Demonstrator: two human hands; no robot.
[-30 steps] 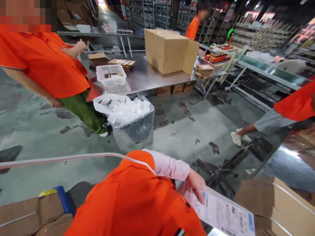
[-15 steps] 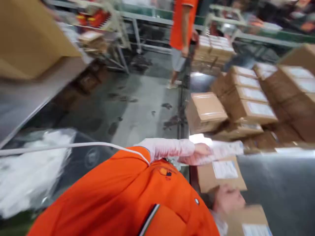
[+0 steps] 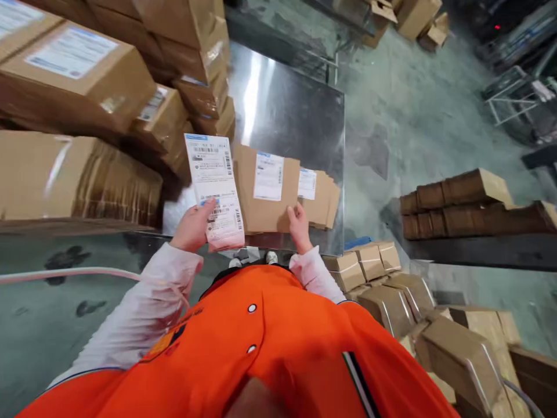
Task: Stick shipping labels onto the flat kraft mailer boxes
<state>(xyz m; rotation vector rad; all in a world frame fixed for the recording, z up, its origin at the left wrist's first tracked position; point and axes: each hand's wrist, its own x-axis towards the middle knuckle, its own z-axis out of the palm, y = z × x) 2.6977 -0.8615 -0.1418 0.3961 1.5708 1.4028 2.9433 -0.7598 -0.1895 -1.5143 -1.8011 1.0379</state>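
Note:
My left hand (image 3: 192, 226) is closed on a strip of printed shipping labels (image 3: 212, 168), thumb on top of it. The strip hangs over the left edge of a flat cardboard piece (image 3: 263, 216) that has a white label (image 3: 268, 177) on its face. My right hand (image 3: 299, 227) is at that piece's near right corner, with the thumb on the face and bent fingers by the edge; some fingertips are hidden. Just right of it lie more flat cardboard pieces (image 3: 324, 200), overlapping, the nearest bearing another label (image 3: 307, 183).
A shiny metal table (image 3: 289, 96) carries the cardboard. Taped, labelled boxes (image 3: 82, 81) are stacked on the left. Cartons (image 3: 461, 348) are piled at lower right, and more bundles (image 3: 456, 203) stand farther right. A white cable (image 3: 87, 271) crosses the lower left.
The view has swung from the aisle and another person to the metal table. My left hand still holds the label strip, now spread flat beside the labelled cardboard. My right hand has stayed at the cardboard.

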